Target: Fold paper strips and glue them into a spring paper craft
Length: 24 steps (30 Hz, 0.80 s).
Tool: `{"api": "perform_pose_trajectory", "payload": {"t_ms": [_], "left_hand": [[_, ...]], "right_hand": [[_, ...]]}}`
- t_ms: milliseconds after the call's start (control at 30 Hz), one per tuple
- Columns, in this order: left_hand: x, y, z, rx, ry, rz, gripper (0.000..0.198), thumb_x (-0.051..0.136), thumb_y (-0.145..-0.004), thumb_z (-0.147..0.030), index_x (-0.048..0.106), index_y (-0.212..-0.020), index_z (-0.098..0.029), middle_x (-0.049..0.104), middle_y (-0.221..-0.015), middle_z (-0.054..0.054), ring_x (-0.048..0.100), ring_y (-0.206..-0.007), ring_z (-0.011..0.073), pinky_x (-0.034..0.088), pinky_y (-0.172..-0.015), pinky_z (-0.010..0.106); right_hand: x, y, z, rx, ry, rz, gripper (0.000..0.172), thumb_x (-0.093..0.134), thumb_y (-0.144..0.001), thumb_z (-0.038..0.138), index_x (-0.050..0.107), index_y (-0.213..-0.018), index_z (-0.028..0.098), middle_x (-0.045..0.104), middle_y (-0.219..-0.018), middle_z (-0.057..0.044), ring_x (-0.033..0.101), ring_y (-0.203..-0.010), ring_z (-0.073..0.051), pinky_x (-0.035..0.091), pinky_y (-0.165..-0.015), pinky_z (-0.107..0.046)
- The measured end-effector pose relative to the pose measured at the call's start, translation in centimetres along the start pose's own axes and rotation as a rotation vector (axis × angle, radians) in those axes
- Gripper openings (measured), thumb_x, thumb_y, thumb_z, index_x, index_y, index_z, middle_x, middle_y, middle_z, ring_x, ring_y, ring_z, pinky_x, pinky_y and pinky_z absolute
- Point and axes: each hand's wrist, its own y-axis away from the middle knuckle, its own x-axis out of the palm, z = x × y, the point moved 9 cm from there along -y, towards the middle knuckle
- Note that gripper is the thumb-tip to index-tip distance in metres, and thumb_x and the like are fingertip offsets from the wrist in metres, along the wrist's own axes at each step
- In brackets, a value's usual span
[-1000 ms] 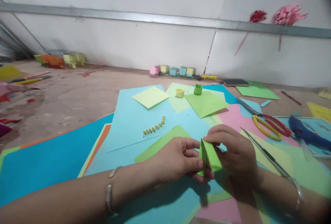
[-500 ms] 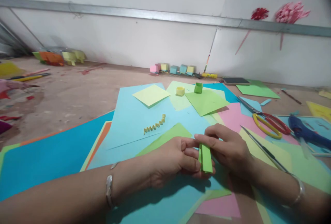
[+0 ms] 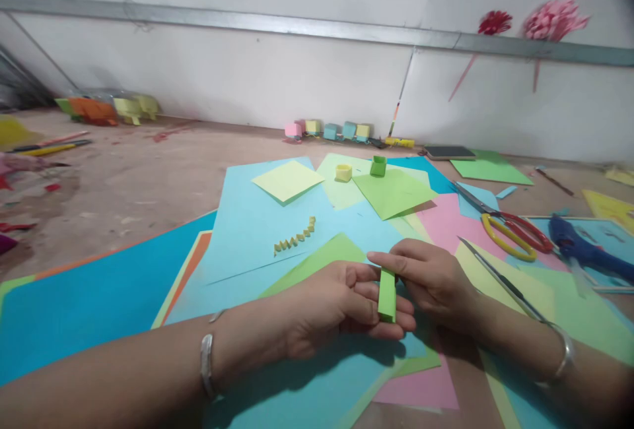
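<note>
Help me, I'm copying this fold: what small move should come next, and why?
Probably slide the right hand down the folded green paper, pressing it flatter: that hand is at its far end, while the left hand supports it from beneath.

Light is moderate and diffuse, apparently from above; a soft shadow lies beneath the left hand (image 3: pixel 337 303) on the light-blue paper (image 3: pixel 347 393). Detail smears at far left; the upper-right corner darkens.
</note>
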Motion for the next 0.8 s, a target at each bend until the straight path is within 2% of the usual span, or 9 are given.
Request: {"api": "perform_pose_trajectory", "payload": {"t_ms": [100, 267, 433, 567, 667, 733, 800], "left_hand": [[0.0, 0.0, 0.1, -0.017, -0.005, -0.020, 0.031, 0.061, -0.059, 0.001, 0.068, -0.088, -0.008, 0.070, -0.083, 0.010, 0.069, -0.083, 0.0186, 0.053, -0.081, 0.032], [-0.1, -0.1, 0.1, -0.039, 0.045, -0.026, 0.035, 0.056, -0.053, -0.001, 0.069, -0.086, -0.006, 0.071, -0.087, 0.012, 0.070, -0.081, 0.0191, 0.053, -0.080, 0.031], [-0.7, -0.1, 0.5, -0.058, 0.030, -0.078, 0.014, 0.066, -0.070, -0.011, 0.068, -0.083, -0.007, 0.072, -0.087, 0.011, 0.070, -0.078, 0.0171, 0.053, -0.079, 0.029], [-1.1, -0.1, 0.4, -0.031, -0.091, -0.153, 0.016, 0.066, -0.075, -0.011, 0.066, -0.091, -0.008, 0.071, -0.086, 0.009, 0.069, -0.073, 0.0150, 0.053, -0.073, 0.027], [-1.4, 0.0, -0.9, 0.081, -0.361, -0.208, 0.018, 0.059, -0.078, -0.010, 0.066, -0.094, -0.013, 0.070, -0.081, 0.006, 0.067, -0.069, 0.0168, 0.052, -0.064, 0.028], [-1.4, 0.5, -2.9, 0.273, -0.695, -0.260, 0.019, 0.056, -0.079, -0.009, 0.069, -0.090, -0.016, 0.068, -0.075, 0.004, 0.064, -0.068, 0.0177, 0.050, -0.063, 0.028], [-1.0, 1.4, -4.8, 0.517, -1.036, -0.334, 0.023, 0.056, -0.079, -0.009, 0.072, -0.090, -0.020, 0.069, -0.076, 0.004, 0.063, -0.072, 0.0191, 0.047, -0.067, 0.029]], "right_hand": [[0.0, -0.1, 0.6, -0.059, 0.085, 0.000, 0.027, 0.045, -0.096, 0.016, 0.067, -0.112, 0.017, 0.061, -0.071, -0.004, 0.056, -0.062, -0.015, 0.048, -0.054, -0.026], [0.2, -0.1, 0.5, -0.053, 0.096, 0.008, 0.027, 0.042, -0.099, 0.021, 0.067, -0.109, 0.015, 0.061, -0.071, -0.005, 0.056, -0.062, -0.016, 0.048, -0.054, -0.027], [0.2, 0.1, 0.5, -0.078, 0.098, -0.018, 0.025, 0.045, -0.097, 0.019, 0.064, -0.113, 0.018, 0.061, -0.071, -0.003, 0.055, -0.063, -0.015, 0.048, -0.055, -0.026], [0.2, -0.2, 0.4, -0.016, 0.040, -0.008, 0.032, 0.043, -0.094, 0.012, 0.062, -0.119, 0.018, 0.062, -0.074, -0.003, 0.057, -0.065, -0.015, 0.050, -0.057, -0.027], [-0.4, -0.2, -1.4, 0.239, -0.193, -0.038, 0.041, 0.042, -0.091, 0.010, 0.057, -0.128, 0.020, 0.063, -0.080, -0.003, 0.061, -0.070, -0.014, 0.053, -0.063, -0.028], [-0.4, 0.2, -2.9, 0.426, -0.393, -0.057, 0.038, 0.045, -0.088, 0.011, 0.060, -0.122, 0.021, 0.066, -0.086, -0.003, 0.064, -0.075, -0.015, 0.055, -0.068, -0.029], [-0.4, 0.3, -3.3, 0.486, -0.531, -0.069, 0.032, 0.047, -0.085, 0.011, 0.064, -0.111, 0.020, 0.068, -0.093, -0.005, 0.065, -0.080, -0.016, 0.056, -0.071, -0.030]]}}
